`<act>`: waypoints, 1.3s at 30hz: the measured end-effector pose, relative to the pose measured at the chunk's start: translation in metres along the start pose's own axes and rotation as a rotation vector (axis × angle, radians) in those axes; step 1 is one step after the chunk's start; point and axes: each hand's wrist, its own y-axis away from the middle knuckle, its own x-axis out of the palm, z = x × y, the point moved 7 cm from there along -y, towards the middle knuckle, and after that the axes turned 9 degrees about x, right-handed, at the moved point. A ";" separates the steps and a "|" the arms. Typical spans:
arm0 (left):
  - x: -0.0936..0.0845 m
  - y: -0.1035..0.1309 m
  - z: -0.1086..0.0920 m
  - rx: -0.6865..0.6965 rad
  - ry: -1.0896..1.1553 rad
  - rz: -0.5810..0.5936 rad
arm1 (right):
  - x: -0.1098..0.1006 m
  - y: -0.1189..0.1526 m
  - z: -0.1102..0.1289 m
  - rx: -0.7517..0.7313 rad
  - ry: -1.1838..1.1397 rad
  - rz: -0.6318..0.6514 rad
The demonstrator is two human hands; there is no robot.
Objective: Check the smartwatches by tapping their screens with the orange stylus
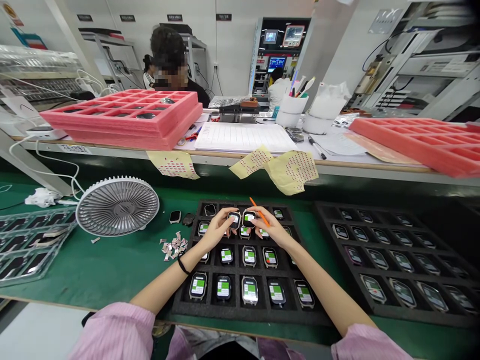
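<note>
Over the upper rows of a black foam tray (240, 311), my left hand (219, 226) is closed on a smartwatch (234, 220) with a lit screen. Beside it, my right hand (268, 225) grips a second smartwatch (248, 218), its screen showing white and green. An orange pen-like stick (259, 211) is also tucked in the right hand and points up to the left. Below the hands, several watches sit in the tray's compartments with green and white screens, among them a watch (249, 290) in the front row. The hands hide part of the upper rows.
A second black foam tray (352, 290) of watches lies to the right. On the left are a round grey fan (118, 206), small loose pieces (174, 246), two loose watches and a clear tray (33, 245). A shelf above holds pink foam trays (123, 117) and papers (243, 137).
</note>
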 end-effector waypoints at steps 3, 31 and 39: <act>0.000 0.000 -0.001 -0.012 0.024 0.009 | 0.000 0.000 0.001 -0.014 0.007 0.001; 0.005 -0.001 -0.001 0.004 0.182 0.059 | -0.004 0.000 0.003 -0.029 -0.039 -0.063; 0.007 0.001 -0.007 0.055 0.104 0.053 | -0.003 -0.002 0.003 -0.067 -0.040 -0.038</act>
